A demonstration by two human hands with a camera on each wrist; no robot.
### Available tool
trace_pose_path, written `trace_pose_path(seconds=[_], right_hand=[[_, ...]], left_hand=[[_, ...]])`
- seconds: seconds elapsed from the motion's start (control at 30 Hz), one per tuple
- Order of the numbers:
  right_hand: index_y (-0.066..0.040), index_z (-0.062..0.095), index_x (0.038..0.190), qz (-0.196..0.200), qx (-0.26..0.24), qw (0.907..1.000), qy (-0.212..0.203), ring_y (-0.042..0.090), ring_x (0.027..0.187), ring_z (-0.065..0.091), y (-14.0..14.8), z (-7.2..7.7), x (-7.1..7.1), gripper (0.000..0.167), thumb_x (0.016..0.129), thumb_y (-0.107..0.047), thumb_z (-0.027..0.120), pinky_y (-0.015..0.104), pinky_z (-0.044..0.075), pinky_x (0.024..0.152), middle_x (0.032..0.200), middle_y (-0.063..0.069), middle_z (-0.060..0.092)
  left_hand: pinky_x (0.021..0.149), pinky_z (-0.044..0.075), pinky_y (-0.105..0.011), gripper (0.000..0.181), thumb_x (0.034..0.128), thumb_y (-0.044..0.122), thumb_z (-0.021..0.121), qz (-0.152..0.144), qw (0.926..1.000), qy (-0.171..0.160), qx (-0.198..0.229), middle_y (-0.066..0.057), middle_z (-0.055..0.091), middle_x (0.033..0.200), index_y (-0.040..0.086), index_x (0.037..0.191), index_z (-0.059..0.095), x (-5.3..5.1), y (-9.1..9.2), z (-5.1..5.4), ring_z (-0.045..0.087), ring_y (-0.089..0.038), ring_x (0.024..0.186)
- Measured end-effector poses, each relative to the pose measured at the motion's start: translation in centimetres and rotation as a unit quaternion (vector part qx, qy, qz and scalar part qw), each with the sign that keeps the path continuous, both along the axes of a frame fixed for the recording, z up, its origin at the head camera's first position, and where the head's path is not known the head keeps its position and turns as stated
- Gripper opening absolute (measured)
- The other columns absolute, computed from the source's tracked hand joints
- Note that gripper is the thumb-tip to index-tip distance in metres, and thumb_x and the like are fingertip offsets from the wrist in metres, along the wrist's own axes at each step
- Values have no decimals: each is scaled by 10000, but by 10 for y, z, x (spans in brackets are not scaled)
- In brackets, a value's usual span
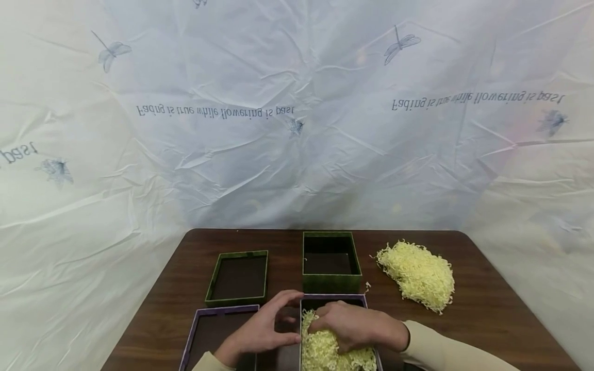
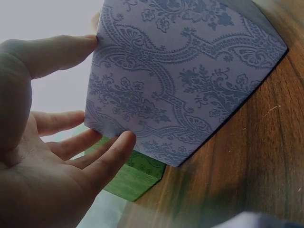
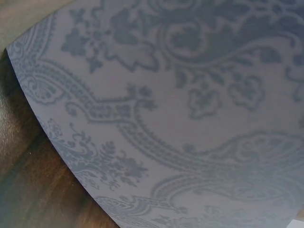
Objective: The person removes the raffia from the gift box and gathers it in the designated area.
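Observation:
In the head view, a purple-rimmed box [image 1: 334,297] holds pale yellow shredded paper [image 1: 320,353] at the table's near side. My right hand [image 1: 352,324] is inside it, fingers bent round a clump of the paper; some fingertips are hidden. At the box's left side, my left hand [image 1: 266,327] touches the outer wall with spread fingers and thumb. The left wrist view shows these fingers [image 2: 111,156] against the patterned lilac wall [image 2: 166,80]. The right wrist view has only the box's patterned side [image 3: 156,118] and some table, with the hand out of sight.
A purple-rimmed lid [image 1: 227,309] lies left of the box, partly behind my left hand. Beyond it is a green-rimmed lid [image 1: 241,278]. A deep green box [image 1: 331,282] stands just behind the purple one. To the right sits a loose heap of yellow shreds [image 1: 419,275].

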State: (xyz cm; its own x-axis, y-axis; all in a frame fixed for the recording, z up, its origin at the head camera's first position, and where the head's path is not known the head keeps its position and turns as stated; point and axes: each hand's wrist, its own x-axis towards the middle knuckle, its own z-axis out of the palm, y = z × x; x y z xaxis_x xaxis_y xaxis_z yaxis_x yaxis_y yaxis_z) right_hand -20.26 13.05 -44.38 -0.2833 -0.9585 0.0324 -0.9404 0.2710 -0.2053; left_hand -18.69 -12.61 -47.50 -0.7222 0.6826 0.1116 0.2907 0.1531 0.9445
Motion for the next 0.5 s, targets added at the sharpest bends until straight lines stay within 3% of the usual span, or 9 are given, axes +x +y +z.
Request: trace_pose_path(seconds=[0.17, 0.5], right_hand=[[-266, 649, 1185, 3, -44, 10000, 30, -65, 810, 502, 1, 3, -1, 654, 612, -36, 865, 36, 380, 687, 970, -129, 597], [-256, 644, 1192, 17, -195, 9997, 128, -59, 776, 475, 5, 8, 0, 663, 603, -51, 869, 27, 356, 665, 938, -116, 577]], left_hand=[[969, 517, -323, 706, 896, 166, 719, 1, 9999, 154, 1, -108, 326, 1499, 213, 1488, 337, 0, 0, 0, 427, -410, 1309], [970, 513, -303, 711, 899, 187, 718, 2, 9999, 28, -123, -90, 319, 1509, 192, 1496, 332, -1, 0, 2, 431, -345, 1320]])
